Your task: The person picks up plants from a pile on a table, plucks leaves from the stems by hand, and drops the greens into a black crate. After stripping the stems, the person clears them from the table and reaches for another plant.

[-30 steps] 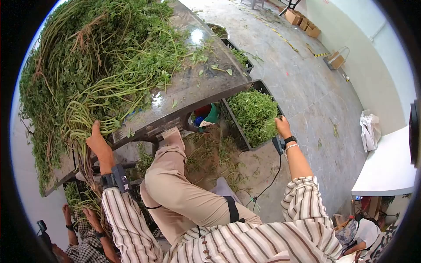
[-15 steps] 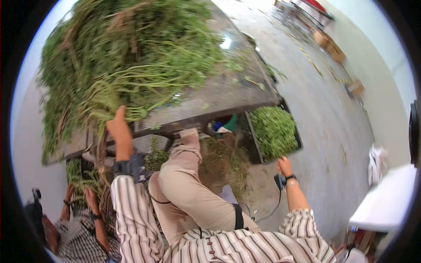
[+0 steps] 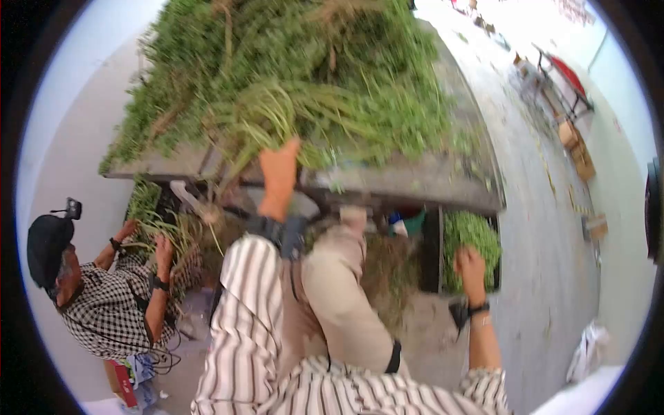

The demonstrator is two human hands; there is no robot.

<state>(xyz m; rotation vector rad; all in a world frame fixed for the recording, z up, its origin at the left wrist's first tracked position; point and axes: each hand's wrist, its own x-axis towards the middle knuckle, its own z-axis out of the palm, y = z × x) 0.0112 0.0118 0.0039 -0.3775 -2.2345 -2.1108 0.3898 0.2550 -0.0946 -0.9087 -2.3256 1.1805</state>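
Observation:
My left hand (image 3: pixel 279 166) is closed around a bunch of long green plant stems (image 3: pixel 277 114) at the near edge of the table. Leafy tops of the bunch lie to the right, and roots hang below my fist. A large heap of leafy plants (image 3: pixel 277 52), with brown roots among them, covers much of the table (image 3: pixel 408 181). My right hand (image 3: pixel 470 268), fingers curled, is over the near part of a black crate (image 3: pixel 432 259) filled with picked green leaves (image 3: pixel 470 232). Whatever its fingers may hold is too small to make out.
On the left sits a co-worker (image 3: pixel 114 304) in a checked shirt, both hands among green stems (image 3: pixel 149 225). Plant scraps (image 3: pixel 394 277) litter the floor below the table. Cardboard boxes (image 3: pixel 577 152) and a white bag (image 3: pixel 588 353) stand along the right wall.
My view has swung, bringing more of the co-worker into sight. My right hand has moved from beside the crate to over its leaves. My left hand keeps its hold on the stems.

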